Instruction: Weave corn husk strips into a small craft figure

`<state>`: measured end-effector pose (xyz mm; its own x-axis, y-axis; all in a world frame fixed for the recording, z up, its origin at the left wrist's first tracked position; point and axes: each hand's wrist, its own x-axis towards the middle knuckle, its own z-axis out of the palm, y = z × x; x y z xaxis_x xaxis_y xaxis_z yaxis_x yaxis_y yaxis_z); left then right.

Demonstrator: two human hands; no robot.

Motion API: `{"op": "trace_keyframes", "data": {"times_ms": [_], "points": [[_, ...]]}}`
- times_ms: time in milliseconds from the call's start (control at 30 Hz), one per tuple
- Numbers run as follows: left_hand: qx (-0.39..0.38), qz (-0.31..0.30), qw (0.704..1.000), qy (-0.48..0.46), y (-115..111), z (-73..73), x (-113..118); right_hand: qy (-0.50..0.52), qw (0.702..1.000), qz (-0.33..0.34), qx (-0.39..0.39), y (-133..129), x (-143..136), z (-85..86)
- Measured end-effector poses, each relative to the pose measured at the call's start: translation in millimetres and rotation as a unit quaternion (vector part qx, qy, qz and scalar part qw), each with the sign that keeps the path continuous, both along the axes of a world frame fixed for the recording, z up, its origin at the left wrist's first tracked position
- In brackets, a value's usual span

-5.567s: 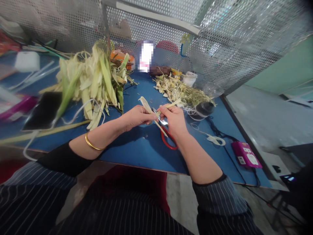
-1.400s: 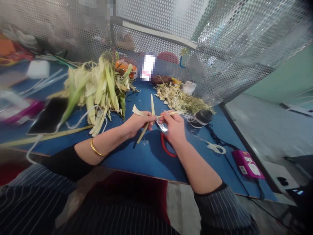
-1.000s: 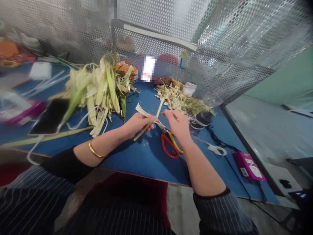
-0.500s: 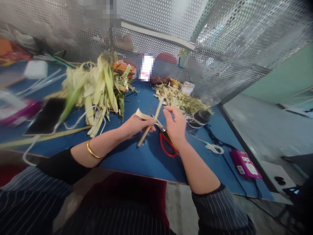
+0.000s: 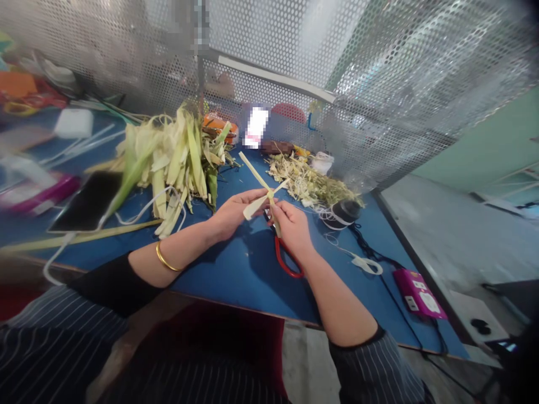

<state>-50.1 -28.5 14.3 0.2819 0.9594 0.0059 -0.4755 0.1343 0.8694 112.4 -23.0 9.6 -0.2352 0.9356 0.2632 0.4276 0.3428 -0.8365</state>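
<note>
Right hand [image 5: 292, 225] pinches a pale yellow, knotted piece of husk [image 5: 270, 194], with the left hand [image 5: 238, 212] behind it

The husk piece sits above the blue tabletop [image 5: 227, 269], its flat arms spreading from a small central knot. The right thumb and fingers are closed on its lower arm. The left hand is close by, reaching behind the husk piece, which covers its fingertips, so whether they grip cannot be told. Red-handled scissors [image 5: 279, 257] hang at the right hand; one red loop shows, the blades mostly hidden. A thin gold bangle [image 5: 162, 258] circles the left wrist.

To the left lies a heap of long, pale green and cream husks [image 5: 168, 163], beside a black rectangular screen [image 5: 88, 202]. Beyond the hands, to the right, are a heap of small dry scraps [image 5: 303, 179] and a dark spool wound with white thread [image 5: 345, 212]. A purple box [image 5: 420, 293] stands farther right. At the back, an upright bright screen [image 5: 256, 126] is pixelated, and shapes behind the perforated panel [image 5: 269, 33] are hard to make out; the far left edge is blurred
</note>
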Motion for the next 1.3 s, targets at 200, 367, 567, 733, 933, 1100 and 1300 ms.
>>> {"op": "trace_keyframes", "data": {"times_ms": [200,367,567,733,933,1100,1300], "points": [[-0.052,0.000,0.999,0.004,3,5.2,-9,-0.115,0.990,0.034,0.077,1,6,4.0],[-0.004,0.093,0.988,0.127,-2,2.8,-3,-0.175,0.979,0.066,0.084,-3,3,3.5],[-0.010,0.118,0.983,0.137,0,-4.5,0,-0.165,0.978,0.095,0.089,-8,1,8.3],[-0.066,0.057,0.992,0.086,3,-0.3,-8,-0.096,0.979,-0.058,0.172,5,14,14.4],[-0.084,-0.037,0.995,0.042,-1,1.5,-7,-0.098,0.972,0.046,0.209,18,16,2.0],[-0.116,-0.063,0.991,0.019,0,-0.1,-7,-0.159,0.956,0.042,0.242,15,12,-6.6],[-0.139,-0.099,0.985,-0.028,0,-2.5,-7,-0.157,0.944,0.035,0.287,14,8,-9.9]]}}
